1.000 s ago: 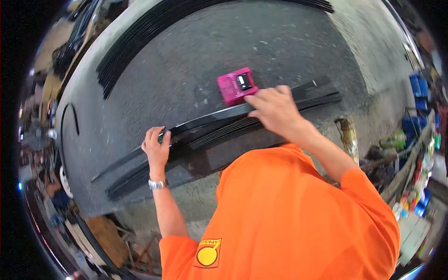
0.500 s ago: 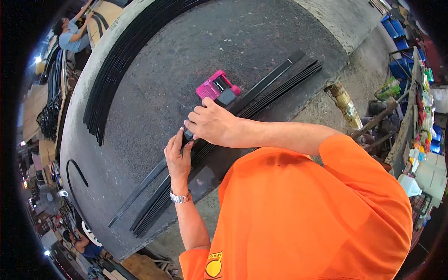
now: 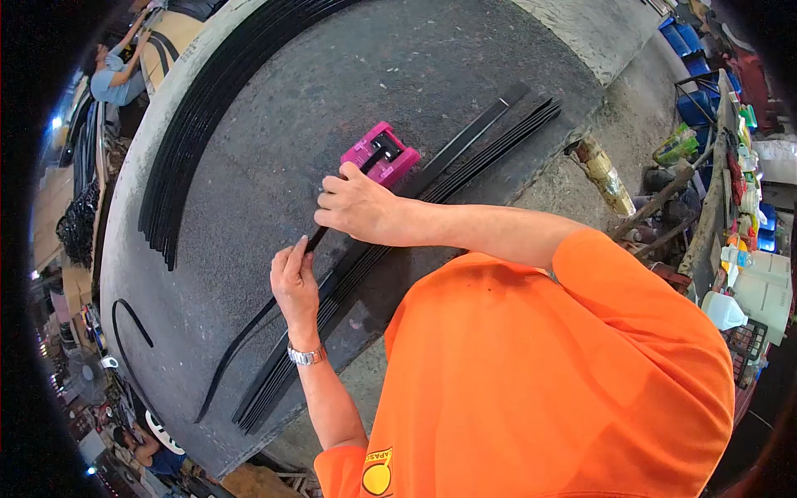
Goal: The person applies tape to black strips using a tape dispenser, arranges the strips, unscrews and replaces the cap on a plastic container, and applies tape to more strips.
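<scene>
My left hand (image 3: 295,282) pinches a long black strip (image 3: 237,342), whose tail curves down toward the lower left of the table. My right hand (image 3: 357,205) is closed around the same strip farther up, just below a bright pink tool (image 3: 398,168) with a dark slot and metal parts. The strip's upper end lies over the pink tool; whether it passes inside is unclear. Beneath my right forearm runs a bundle of straight black strips (image 3: 498,151). A flat black bar (image 3: 465,143) with a pale mark near its end lies alongside the bundle.
A dark-topped table (image 3: 274,149) carries a curved stack of black strips (image 3: 195,124) along its far left edge. A hooked black strip (image 3: 118,332) lies at the left. Two other people are at the left. A wrapped post (image 3: 602,176) stands beyond the right edge.
Both hands have shifted slightly left and up. The strip now bends between my left hand and its tail. The dark block seen on the pink tool by my right hand no longer shows there.
</scene>
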### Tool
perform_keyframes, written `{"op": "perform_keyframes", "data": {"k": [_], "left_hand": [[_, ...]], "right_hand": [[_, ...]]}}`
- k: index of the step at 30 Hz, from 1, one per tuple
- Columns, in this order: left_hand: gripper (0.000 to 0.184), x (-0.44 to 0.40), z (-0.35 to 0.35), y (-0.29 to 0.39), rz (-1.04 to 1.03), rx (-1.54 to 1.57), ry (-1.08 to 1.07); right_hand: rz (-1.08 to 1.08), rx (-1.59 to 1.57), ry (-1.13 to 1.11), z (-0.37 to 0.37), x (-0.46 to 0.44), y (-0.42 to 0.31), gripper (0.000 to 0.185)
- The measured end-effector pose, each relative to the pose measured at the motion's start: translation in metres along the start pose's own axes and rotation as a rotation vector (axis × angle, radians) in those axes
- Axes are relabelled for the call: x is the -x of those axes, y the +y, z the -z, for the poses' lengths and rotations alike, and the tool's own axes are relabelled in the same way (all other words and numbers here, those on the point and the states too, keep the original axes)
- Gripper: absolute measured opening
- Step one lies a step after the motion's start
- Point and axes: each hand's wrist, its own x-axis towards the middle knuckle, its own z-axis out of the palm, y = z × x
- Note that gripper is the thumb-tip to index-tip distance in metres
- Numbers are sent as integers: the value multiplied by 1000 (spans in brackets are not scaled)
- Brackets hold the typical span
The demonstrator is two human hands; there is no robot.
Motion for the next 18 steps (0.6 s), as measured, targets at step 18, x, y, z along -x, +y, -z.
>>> {"op": "perform_keyframes", "data": {"k": [18], "left_hand": [[30,-16,-19,-8,-109,-224,92]], "right_hand": [[-81,-42,-44,-23,-6,11,7]]}}
